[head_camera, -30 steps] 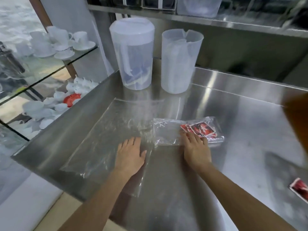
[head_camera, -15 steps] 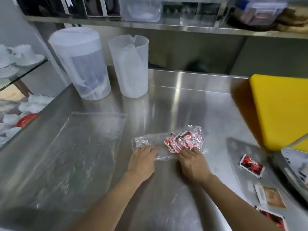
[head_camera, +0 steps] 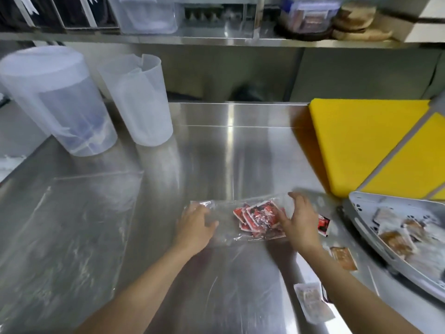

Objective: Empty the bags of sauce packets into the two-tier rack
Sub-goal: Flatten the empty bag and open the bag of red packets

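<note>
My left hand (head_camera: 196, 221) and right hand (head_camera: 299, 221), spread flat, press the bag (head_camera: 240, 222); limp, slippery film, probably best pinched at its left end.

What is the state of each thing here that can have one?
Clear plastic bag: flat on counter, red sauce packets inside.
Large empty clear bag: flat.
Lidded translucent jug: upright, lid on.
Open translucent jug: upright, no lid.
Grey rack tray: holds brown packets.
Left hand, right hand: on bag.
</note>
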The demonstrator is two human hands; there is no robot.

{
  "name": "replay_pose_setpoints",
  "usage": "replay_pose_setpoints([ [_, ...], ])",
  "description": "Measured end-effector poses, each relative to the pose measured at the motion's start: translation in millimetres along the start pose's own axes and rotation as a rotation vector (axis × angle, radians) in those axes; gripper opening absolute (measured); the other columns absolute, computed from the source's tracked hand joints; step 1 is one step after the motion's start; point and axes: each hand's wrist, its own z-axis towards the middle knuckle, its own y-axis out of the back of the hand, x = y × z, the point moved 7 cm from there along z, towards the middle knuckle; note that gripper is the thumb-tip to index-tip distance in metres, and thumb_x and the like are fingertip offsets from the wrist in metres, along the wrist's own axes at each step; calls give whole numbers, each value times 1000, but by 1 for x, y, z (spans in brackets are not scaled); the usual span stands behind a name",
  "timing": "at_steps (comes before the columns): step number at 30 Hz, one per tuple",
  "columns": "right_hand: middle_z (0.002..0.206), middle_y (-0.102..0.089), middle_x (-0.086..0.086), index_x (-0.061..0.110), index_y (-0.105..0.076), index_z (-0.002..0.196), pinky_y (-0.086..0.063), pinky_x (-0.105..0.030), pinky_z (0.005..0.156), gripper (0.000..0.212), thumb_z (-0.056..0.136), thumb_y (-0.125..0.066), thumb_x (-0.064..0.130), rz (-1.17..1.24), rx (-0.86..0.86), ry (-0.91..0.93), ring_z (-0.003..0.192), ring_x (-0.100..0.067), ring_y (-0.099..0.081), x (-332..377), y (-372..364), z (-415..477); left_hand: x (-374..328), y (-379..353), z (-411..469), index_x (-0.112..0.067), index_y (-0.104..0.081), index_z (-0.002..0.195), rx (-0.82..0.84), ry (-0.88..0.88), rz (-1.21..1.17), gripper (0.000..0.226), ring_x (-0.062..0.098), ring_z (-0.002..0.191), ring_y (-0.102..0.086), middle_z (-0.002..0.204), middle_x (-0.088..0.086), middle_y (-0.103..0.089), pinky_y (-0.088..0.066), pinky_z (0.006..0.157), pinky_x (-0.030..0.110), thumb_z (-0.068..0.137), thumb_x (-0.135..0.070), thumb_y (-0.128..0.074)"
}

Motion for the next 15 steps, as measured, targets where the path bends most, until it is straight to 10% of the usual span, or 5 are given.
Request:
replay_pose_setpoints([
  [5, 102, -60, -17, 2, -46, 119, -49, -35, 69, 52, 79, -70, 24, 490, 300, -492, 78, -24, -57, -14, -14, 7, 30, -1, 7, -4, -53, 104, -9, 421, -470, 52, 27, 90, -62, 100, 10, -63, -51, 84, 37, 68, -35, -73],
  [8, 60, -55, -9, 4, -55, 67, -40, -21, 38, 18, 81, -67, 8, 540, 370, -488, 48, -19, -51, -13, -14, 8, 33, -1, 3, -8, -61, 64, 37, 425, -569, 15, 20, 59, -56, 63, 8, -61, -44, 59, 28, 71, -13, -73],
  [15, 47, -52, 2, 7, -71, 75, -23, -15, 34, 13, 76, -64, -4, 969, 467, -359, 37, -7, -29, -16, 0, 14, 18, 33, 0, -13, -59, 66, -101, 210, -890, 23, 6, 51, -46, 55, -6, -55, -34, 40, 8, 76, 5, -68],
])
